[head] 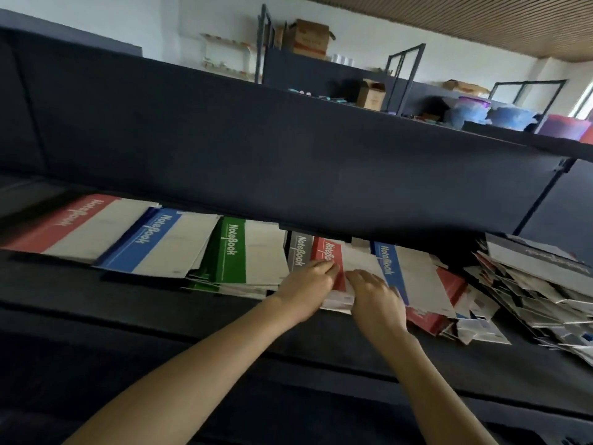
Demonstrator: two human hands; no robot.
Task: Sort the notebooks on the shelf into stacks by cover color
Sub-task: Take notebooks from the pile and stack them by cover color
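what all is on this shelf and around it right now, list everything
red stack: one, red band, far left of the shelf
blue stack: one, blue band, beside the red stack
green stack: one, green band, middle
grey notebook: one, grey band, right of the green stack
middle red notebook: one, red band, under the hands
loose heap: one, blue, red and white, right of the hands
far pile: one, mostly white and dark, far right
shelf: one, dark
cardboard boxes: at least two, brown, racks behind
tubs: several, blue and purple, back right
left hand: grips the middle red notebook
right hand: fingers on it, grip unclear
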